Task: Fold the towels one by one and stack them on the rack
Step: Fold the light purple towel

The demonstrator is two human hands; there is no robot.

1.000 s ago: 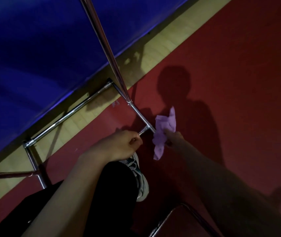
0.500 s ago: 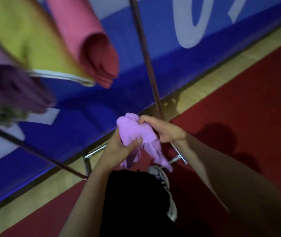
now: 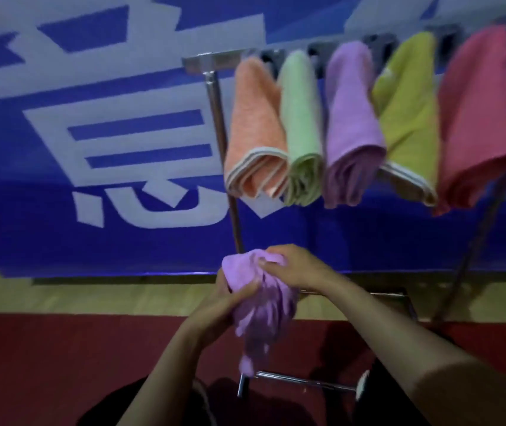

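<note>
A crumpled purple towel (image 3: 259, 305) hangs bunched between both my hands at chest height, in front of the metal rack (image 3: 214, 96). My left hand (image 3: 224, 302) grips it from the left and below. My right hand (image 3: 291, 265) pinches its top edge from the right. On the rack's top bar hang several folded towels side by side: orange (image 3: 254, 127), light green (image 3: 302, 127), purple (image 3: 350, 124), olive yellow (image 3: 408, 115) and pink (image 3: 479, 118).
A blue banner with white characters (image 3: 91, 133) stands behind the rack. The rack's lower bar (image 3: 294, 381) crosses the red floor (image 3: 61, 364) near my legs. A strip of wooden floor (image 3: 91, 296) runs along the banner's base.
My right hand lifted the purple towel from the floor by the rack's foot. My left hand joined it on the towel. The view rose from the floor to the rack's top bar.
</note>
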